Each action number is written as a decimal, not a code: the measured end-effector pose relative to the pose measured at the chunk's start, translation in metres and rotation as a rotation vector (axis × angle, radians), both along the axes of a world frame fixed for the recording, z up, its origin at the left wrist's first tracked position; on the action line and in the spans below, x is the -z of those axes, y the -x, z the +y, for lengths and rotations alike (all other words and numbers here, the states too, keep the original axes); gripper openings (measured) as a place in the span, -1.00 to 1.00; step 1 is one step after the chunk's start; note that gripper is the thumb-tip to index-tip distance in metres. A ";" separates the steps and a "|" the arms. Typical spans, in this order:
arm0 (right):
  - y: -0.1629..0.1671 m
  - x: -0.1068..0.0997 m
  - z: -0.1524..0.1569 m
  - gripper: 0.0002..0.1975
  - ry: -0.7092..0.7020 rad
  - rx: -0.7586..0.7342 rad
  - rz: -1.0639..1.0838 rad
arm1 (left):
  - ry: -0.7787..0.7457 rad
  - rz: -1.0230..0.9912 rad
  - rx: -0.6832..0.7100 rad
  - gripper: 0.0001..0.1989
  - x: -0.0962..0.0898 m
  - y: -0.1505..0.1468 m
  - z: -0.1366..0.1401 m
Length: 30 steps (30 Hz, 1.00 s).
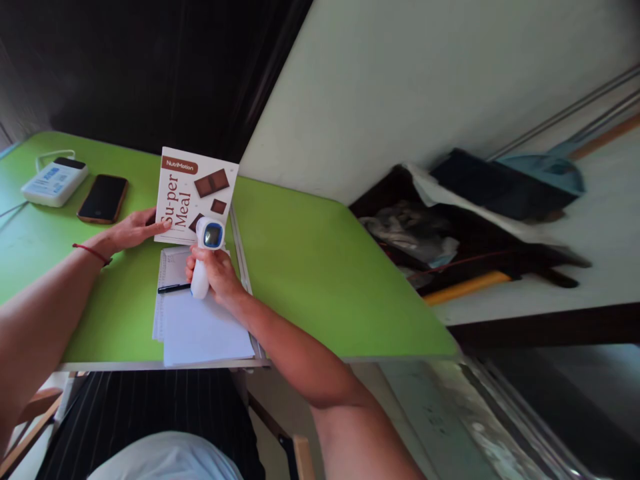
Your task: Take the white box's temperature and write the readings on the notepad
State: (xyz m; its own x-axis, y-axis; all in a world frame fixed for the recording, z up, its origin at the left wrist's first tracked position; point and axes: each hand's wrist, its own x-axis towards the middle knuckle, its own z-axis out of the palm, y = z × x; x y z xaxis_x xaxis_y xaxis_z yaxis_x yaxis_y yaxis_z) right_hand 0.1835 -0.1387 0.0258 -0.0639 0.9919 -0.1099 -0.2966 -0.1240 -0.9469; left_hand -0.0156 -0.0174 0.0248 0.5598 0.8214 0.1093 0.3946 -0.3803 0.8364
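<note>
White sheet: lies at the near edge of the green table, partly over a notebook.
Pen: black, on the papers, one end hidden by the white tool.
Right hand: wraps tight around the handle of the white tool; its screen faces up to the person, maybe so they can read it.
Left hand: pinches the box's low left edge, thumb in front, likely to keep it steady.
Box: just past the papers, picture side showing; the tool blocks a bottom bit.
Phone: left of the box, out of the way.
White gadget: beyond the phone, with a cord.
Black panel: behind everything.
</note>
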 end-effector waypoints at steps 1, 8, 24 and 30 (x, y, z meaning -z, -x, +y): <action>0.000 0.001 0.000 -0.70 -0.004 -0.002 -0.013 | 0.004 -0.009 0.003 -0.22 0.000 0.000 0.000; -0.001 0.004 0.001 -0.68 0.022 -0.002 -0.078 | 0.025 -0.034 -0.043 -0.26 -0.004 -0.003 -0.006; 0.002 0.006 -0.001 -0.66 0.013 0.001 -0.121 | 0.012 0.020 -0.139 -0.22 -0.003 -0.009 -0.005; 0.002 0.010 0.000 -0.66 -0.010 0.008 -0.106 | 0.017 0.010 -0.126 -0.23 -0.003 -0.009 -0.004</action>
State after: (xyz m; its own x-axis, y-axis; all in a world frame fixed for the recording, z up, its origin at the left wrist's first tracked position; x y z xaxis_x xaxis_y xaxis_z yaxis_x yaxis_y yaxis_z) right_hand 0.1815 -0.1387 0.0162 -0.0450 0.9934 -0.1059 -0.1954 -0.1127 -0.9742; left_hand -0.0070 -0.0218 0.0276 0.4532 0.8869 0.0898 0.4469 -0.3133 0.8379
